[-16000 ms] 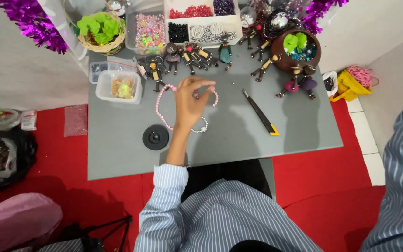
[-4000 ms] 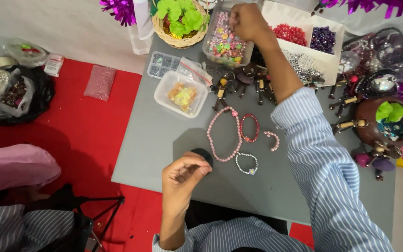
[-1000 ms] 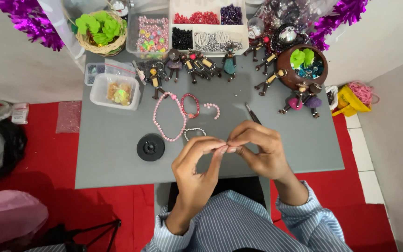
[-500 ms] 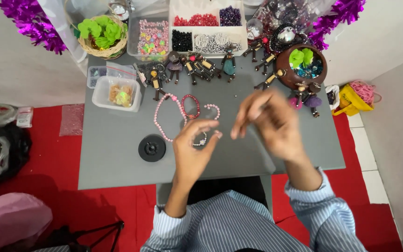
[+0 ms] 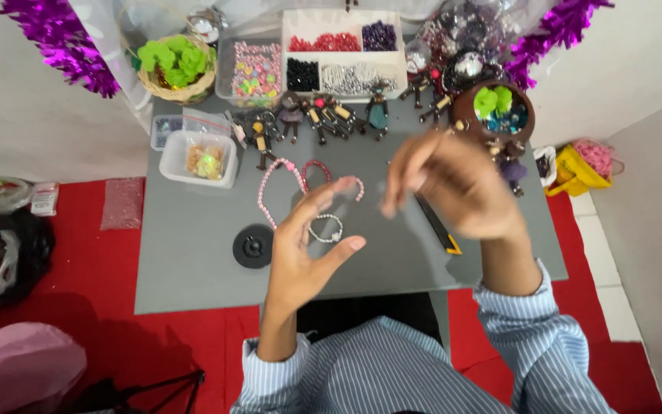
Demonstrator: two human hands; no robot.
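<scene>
A grey rectangular table (image 5: pixel 193 268) stands on a red floor mat (image 5: pixel 55 307), against a white wall (image 5: pixel 9 100) hung with purple tinsel (image 5: pixel 55 42).

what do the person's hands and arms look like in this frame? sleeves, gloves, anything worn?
Both hands are bare, no gloves. No rings or watch show, though the right hand is motion-blurred. The left hand is sharper. Both arms wear long sleeves of a light blue shirt with thin white stripes, cuffs pushed partway up the forearms.

table (image 5: pixel 193 284) | far edge: compartment box (image 5: pixel 344 46), basket (image 5: pixel 174 73) at its left | centre: bracelets (image 5: pixel 300 188) | left of them: spool (image 5: pixel 253 246), tub (image 5: pixel 198 159) | right: cutter (image 5: pixel 438 226)
</scene>
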